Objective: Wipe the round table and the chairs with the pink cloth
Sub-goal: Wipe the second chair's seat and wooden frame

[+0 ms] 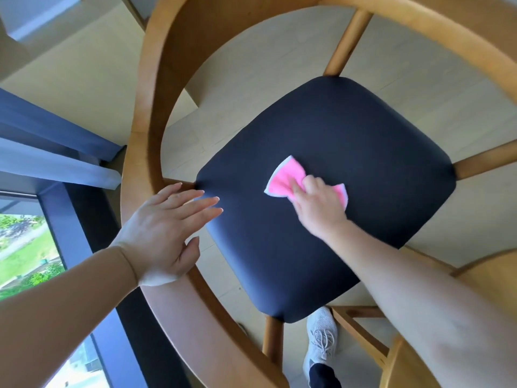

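I look straight down on a wooden chair (145,113) with a curved backrest and a dark navy padded seat (335,130). My right hand (319,205) presses the pink cloth (285,177) flat against the middle of the seat, and the cloth sticks out on both sides of my fingers. My left hand (167,228) lies with straight fingers at the seat's left corner, its thumb against the curved wooden rail. The round table is not in view.
A second wooden chair frame (391,345) stands at the lower right. My white sneaker (321,340) is on the pale floor (232,107) below the seat. A dark window frame (78,247) and blue curtain (56,127) run along the left.
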Demonstrator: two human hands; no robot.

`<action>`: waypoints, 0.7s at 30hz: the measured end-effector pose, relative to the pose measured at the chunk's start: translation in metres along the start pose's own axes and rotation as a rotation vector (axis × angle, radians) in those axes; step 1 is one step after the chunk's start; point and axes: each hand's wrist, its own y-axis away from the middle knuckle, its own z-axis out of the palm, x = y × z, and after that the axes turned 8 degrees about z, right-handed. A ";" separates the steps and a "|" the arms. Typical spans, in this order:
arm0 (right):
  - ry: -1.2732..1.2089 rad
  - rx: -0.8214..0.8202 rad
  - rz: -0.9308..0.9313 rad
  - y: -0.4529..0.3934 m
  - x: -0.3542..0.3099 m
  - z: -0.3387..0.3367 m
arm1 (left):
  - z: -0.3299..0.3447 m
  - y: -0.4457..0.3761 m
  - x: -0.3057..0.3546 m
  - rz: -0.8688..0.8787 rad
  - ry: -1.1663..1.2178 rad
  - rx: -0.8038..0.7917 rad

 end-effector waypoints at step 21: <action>-0.022 0.008 -0.243 0.016 0.002 0.007 | -0.001 -0.001 0.000 -0.009 0.005 0.002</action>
